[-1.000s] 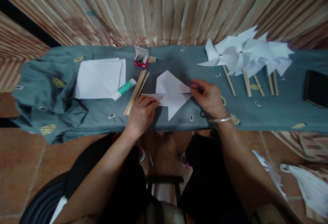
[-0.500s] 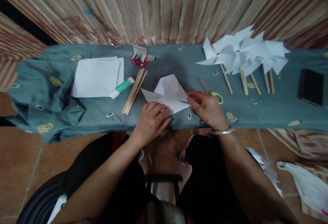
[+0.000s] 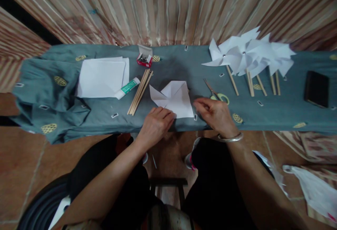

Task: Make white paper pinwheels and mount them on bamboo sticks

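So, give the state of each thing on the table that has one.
Slit white paper: creased, partly under the left hand
Scissors: lying flat, not held
Red box: lid open, small metal pieces inside
Glue stick: lying on its side
Wooden sticks: lying close together
Paper pinwheels: assembled, overlapping
Plain paper sheets: stacked flat
Black rectangular object: lying flat

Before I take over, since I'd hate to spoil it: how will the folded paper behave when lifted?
The folded paper is probably light and floppy, being thin. Its pointed left flap may bend easily. Pulling could crease it where the left hand rests.
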Tool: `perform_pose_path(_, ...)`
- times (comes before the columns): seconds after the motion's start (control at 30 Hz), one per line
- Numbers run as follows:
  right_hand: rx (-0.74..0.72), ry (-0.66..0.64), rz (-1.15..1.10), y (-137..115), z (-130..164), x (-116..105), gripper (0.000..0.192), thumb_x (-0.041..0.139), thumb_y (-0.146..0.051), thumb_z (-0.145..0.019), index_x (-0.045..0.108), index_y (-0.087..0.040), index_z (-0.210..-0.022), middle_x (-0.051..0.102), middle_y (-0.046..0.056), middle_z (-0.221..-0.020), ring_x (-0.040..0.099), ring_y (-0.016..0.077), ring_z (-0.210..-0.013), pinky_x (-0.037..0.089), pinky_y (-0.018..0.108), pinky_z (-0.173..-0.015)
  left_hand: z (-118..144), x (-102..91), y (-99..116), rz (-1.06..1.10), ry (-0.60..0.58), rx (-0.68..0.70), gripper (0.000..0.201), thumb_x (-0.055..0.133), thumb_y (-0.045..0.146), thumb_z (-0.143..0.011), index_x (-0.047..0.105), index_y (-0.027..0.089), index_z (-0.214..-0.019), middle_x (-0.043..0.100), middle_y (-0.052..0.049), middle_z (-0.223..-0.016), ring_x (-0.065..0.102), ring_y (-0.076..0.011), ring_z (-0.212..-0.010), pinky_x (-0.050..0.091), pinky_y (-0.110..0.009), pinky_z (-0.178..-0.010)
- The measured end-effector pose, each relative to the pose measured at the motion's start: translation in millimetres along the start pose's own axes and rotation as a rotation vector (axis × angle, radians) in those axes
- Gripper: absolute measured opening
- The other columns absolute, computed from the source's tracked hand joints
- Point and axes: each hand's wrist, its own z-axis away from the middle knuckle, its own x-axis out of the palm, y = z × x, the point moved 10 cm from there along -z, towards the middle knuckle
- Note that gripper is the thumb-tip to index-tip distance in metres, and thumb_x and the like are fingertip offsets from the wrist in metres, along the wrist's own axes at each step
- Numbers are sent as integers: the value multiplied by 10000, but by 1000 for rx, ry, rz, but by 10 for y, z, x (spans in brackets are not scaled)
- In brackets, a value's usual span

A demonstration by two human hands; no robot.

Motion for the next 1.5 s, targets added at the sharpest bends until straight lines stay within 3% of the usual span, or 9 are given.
perform_pose_path(0.17, -34, 101, -88, -5, -11, -92, 248, 539, -276, -893, 737, -233, -1036, 772, 49, -1030, 725, 239, -929, 547, 364, -844, 11, -27, 1, 8, 19, 4, 164, 513, 185, -942, 666, 128, -961, 703, -82, -902, 608, -209, -819, 452, -338, -709)
perform_pose_path(0.47, -40, -148, -480, 24, -26, 281, 315, 618, -212, -813, 710, -261, -1110, 681, 59, -1257, 612, 228, -1197, 517, 410, -968, 17, 4, -87, 58, 10, -56, 173, 500, 187, -942, 664, 138, -968, 700, -84, -914, 631, -197, -836, 490, -328, -732)
perform_pose_path(0.63, -77, -173, -612, 2, -87, 357, 182, 676, -212, -794, 753, -267, -950, 658, 60, -1277, 588, 223, -1232, 423, 446, -1088, 11, 4, -54, 46, 3, -36, 170, 506, 193, -941, 665, 133, -957, 699, -81, -903, 613, -211, -831, 477, -340, -716)
perform_pose_path(0.73, -80, -181, -600, 0, -133, 403, 104, 690, -260, -808, 753, -264, -890, 647, 61, -1288, 591, 231, -1226, 424, 460, -1086, 7, 9, -33, 39, -10, -22, 179, 494, 191, -945, 663, 134, -947, 695, -86, -905, 606, -216, -845, 471, -348, -717)
perform_pose_path(0.93, -139, -258, -589, -110, -152, 470, 294, 668, -357, -847, 694, -307, -1136, 514, 47, -1455, 439, 226, -1384, 366, 459, -1138, 7, 24, -40, 32, -37, -28, 183, 482, 187, -948, 659, 142, -933, 688, -82, -892, 597, -212, -839, 455, -347, -708)
perform_pose_path(1.1, -118, -269, -548, -125, -168, 487, 146, 686, -384, -835, 743, -278, -917, 530, 48, -1441, 457, 253, -1371, 345, 479, -1148, 11, 34, -43, 43, -44, -30, 194, 470, 184, -953, 657, 144, -924, 685, -79, -885, 592, -213, -835, 457, -350, -714)
perform_pose_path(1.27, -77, -200, -520, -86, -209, 514, 117, 705, -350, -811, 728, -247, -860, 563, 67, -1403, 510, 258, -1325, 399, 463, -1109, 4, 17, -33, 36, -37, -27, 186, 477, 183, -948, 658, 144, -935, 684, -75, -878, 594, -212, -826, 457, -347, -702)
perform_pose_path(1.5, -133, -53, -271, -178, -227, 516, 41, 678, -256, -813, 716, -243, -813, 572, 69, -1380, 539, 263, -1284, 421, 468, -1098, 25, 6, -59, 63, -16, -49, 180, 484, 190, -944, 655, 137, -958, 692, -84, -890, 605, -212, -823, 478, -348, -704)
